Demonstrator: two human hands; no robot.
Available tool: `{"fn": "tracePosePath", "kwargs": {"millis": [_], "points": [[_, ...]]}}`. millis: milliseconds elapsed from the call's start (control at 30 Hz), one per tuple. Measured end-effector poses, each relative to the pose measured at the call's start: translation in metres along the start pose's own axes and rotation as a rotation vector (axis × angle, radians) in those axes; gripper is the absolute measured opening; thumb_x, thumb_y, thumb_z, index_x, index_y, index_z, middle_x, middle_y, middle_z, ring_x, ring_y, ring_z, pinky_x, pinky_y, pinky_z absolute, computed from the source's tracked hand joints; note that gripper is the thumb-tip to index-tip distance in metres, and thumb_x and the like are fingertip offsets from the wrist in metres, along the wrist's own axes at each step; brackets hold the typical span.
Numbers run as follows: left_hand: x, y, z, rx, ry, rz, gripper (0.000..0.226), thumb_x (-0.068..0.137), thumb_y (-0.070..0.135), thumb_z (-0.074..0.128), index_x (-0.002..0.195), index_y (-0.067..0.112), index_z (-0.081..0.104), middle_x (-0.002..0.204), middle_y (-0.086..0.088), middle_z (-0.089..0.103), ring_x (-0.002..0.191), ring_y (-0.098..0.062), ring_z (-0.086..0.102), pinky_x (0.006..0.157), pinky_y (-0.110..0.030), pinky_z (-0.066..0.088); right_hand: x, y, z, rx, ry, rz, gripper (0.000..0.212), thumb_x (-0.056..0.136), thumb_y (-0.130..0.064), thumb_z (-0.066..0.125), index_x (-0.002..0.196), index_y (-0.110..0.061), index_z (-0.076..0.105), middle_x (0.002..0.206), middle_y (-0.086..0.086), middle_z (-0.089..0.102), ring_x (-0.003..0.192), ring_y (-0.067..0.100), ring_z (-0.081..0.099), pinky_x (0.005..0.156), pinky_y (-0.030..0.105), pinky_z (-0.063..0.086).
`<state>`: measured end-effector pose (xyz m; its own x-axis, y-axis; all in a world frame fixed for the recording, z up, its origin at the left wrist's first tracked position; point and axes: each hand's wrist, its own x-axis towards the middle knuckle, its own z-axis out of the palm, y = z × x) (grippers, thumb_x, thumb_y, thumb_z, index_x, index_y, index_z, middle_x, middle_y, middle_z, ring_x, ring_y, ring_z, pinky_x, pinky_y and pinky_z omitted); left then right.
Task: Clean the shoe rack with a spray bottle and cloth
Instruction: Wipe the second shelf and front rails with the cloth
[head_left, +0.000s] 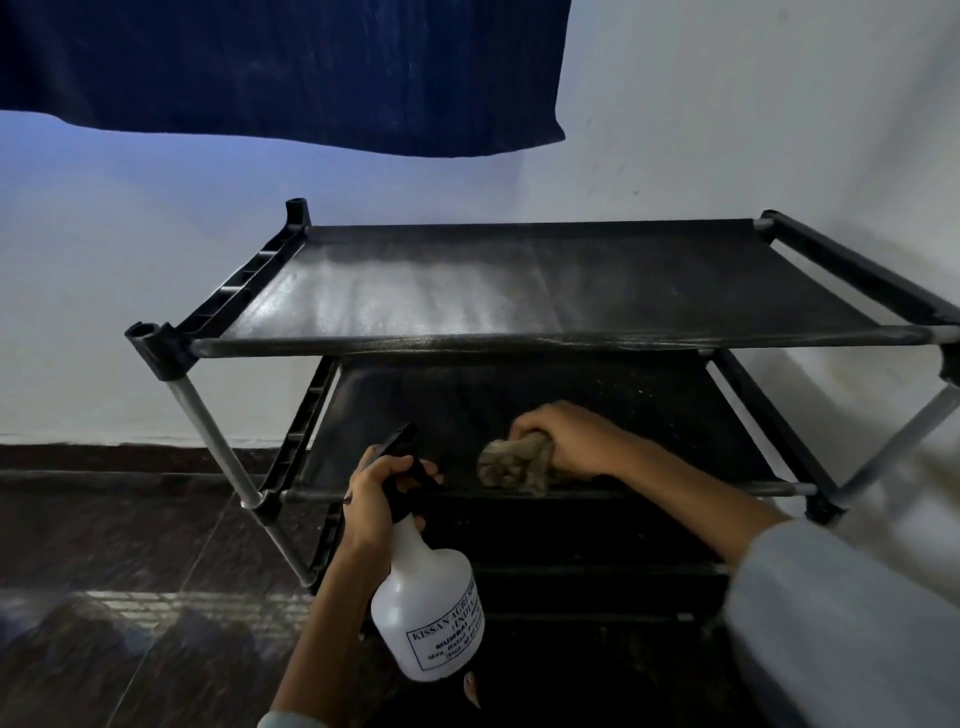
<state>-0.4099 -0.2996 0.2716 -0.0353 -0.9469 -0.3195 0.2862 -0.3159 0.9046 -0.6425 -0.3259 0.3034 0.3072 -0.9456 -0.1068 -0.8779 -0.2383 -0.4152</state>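
The black shoe rack (545, 291) stands against the white wall, its fabric tiers stretched between grey metal poles. A crumpled brownish cloth (511, 464) lies on the front edge of its second tier. The white spray bottle (426, 603) with black trigger head is tilted before the rack's lower left front, nozzle aimed at that tier.

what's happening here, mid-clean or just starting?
Mid-clean, it looks like. A person is working on a black shoe rack against a white wall. The left hand grips a white spray bottle by its black trigger head, nozzle aimed at the second shelf. The right hand holds a crumpled brown cloth pressed on that shelf's front edge. The top shelf shows pale streaks; wet or dusty, I can't tell.
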Motion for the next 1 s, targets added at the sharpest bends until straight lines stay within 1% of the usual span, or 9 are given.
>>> {"fn": "tracePosePath", "kwargs": {"millis": [67, 267, 467, 600, 700, 800, 867, 933, 1000], "points": [[0.0, 0.001, -0.001, -0.009, -0.016, 0.001, 0.035, 0.083, 0.018, 0.047, 0.109, -0.003, 0.058, 0.081, -0.018, 0.064, 0.057, -0.019, 0.061, 0.04, -0.022, 0.034, -0.028, 0.032, -0.015, -0.034, 0.015, 0.069, 0.016, 0.08, -0.018, 0.063, 0.086, -0.032, 0.067, 0.084, -0.01, 0.069, 0.081, 0.009, 0.065, 0.076, 0.032, 0.052], [0.001, -0.002, -0.003, 0.017, -0.011, 0.007, 0.027, 0.083, 0.021, 0.049, 0.092, -0.001, 0.062, 0.08, -0.017, 0.067, 0.062, -0.024, 0.057, 0.042, -0.025, 0.034, -0.061, 0.071, -0.03, -0.025, 0.066, 0.182, 0.048, 0.078, -0.007, 0.066, 0.074, -0.054, 0.058, 0.081, -0.018, 0.068, 0.077, -0.002, 0.064, 0.073, 0.03, 0.053], [0.002, -0.005, -0.002, -0.003, 0.009, 0.033, 0.032, 0.086, 0.016, 0.047, 0.105, -0.007, 0.059, 0.081, -0.019, 0.065, 0.051, -0.019, 0.057, 0.037, -0.024, 0.036, 0.006, 0.003, 0.015, 0.032, 0.116, 0.029, 0.029, 0.079, -0.014, 0.061, 0.097, -0.035, 0.069, 0.098, -0.009, 0.071, 0.093, 0.01, 0.066, 0.079, 0.027, 0.051], [0.002, -0.005, -0.002, -0.009, 0.05, 0.029, 0.03, 0.085, 0.016, 0.05, 0.107, -0.003, 0.059, 0.081, -0.016, 0.067, 0.054, -0.022, 0.056, 0.038, -0.023, 0.037, 0.042, -0.043, 0.031, 0.054, 0.084, -0.025, 0.037, 0.08, -0.005, 0.054, 0.101, -0.032, 0.069, 0.108, -0.002, 0.068, 0.099, 0.019, 0.062, 0.076, 0.027, 0.045], [0.0, -0.003, 0.0, -0.01, 0.012, 0.035, 0.028, 0.086, 0.015, 0.048, 0.107, 0.0, 0.058, 0.08, -0.018, 0.066, 0.054, -0.021, 0.057, 0.037, -0.022, 0.036, 0.027, -0.029, 0.029, 0.111, 0.097, -0.005, 0.035, 0.077, -0.007, 0.057, 0.099, -0.032, 0.068, 0.103, -0.003, 0.07, 0.095, 0.017, 0.064, 0.076, 0.029, 0.05], [-0.001, -0.001, 0.002, 0.0, -0.015, 0.033, 0.042, 0.075, 0.024, 0.053, 0.106, -0.002, 0.058, 0.085, -0.022, 0.064, 0.055, -0.022, 0.058, 0.038, -0.023, 0.036, -0.007, 0.021, 0.015, 0.133, 0.165, 0.131, 0.032, 0.074, -0.017, 0.064, 0.102, -0.034, 0.064, 0.101, -0.004, 0.07, 0.096, 0.017, 0.066, 0.08, 0.034, 0.053], [-0.003, 0.0, 0.002, -0.001, -0.018, 0.032, 0.054, 0.067, 0.028, 0.054, 0.107, -0.009, 0.057, 0.085, -0.022, 0.064, 0.054, -0.021, 0.057, 0.039, -0.023, 0.036, -0.03, 0.06, 0.0, 0.077, 0.286, 0.331, 0.048, 0.074, -0.017, 0.067, 0.116, -0.039, 0.054, 0.113, -0.003, 0.066, 0.103, 0.023, 0.064, 0.085, 0.036, 0.052], [-0.003, 0.0, 0.002, -0.003, -0.016, 0.033, 0.059, 0.068, 0.027, 0.054, 0.11, -0.013, 0.053, 0.084, -0.022, 0.064, 0.052, -0.021, 0.057, 0.038, -0.022, 0.036, -0.044, 0.085, -0.011, -0.036, 0.406, 0.597, 0.059, 0.079, -0.015, 0.064, 0.13, -0.031, 0.039, 0.122, 0.008, 0.058, 0.107, 0.033, 0.06, 0.087, 0.04, 0.049], [-0.004, -0.001, 0.001, -0.001, -0.016, 0.04, 0.052, 0.076, 0.023, 0.052, 0.112, -0.015, 0.052, 0.083, -0.022, 0.063, 0.046, -0.019, 0.054, 0.037, -0.021, 0.035, -0.039, 0.079, -0.01, -0.071, 0.491, 0.793, 0.048, 0.088, -0.016, 0.056, 0.131, -0.021, 0.035, 0.123, 0.015, 0.051, 0.106, 0.038, 0.057, 0.083, 0.041, 0.046]]}}
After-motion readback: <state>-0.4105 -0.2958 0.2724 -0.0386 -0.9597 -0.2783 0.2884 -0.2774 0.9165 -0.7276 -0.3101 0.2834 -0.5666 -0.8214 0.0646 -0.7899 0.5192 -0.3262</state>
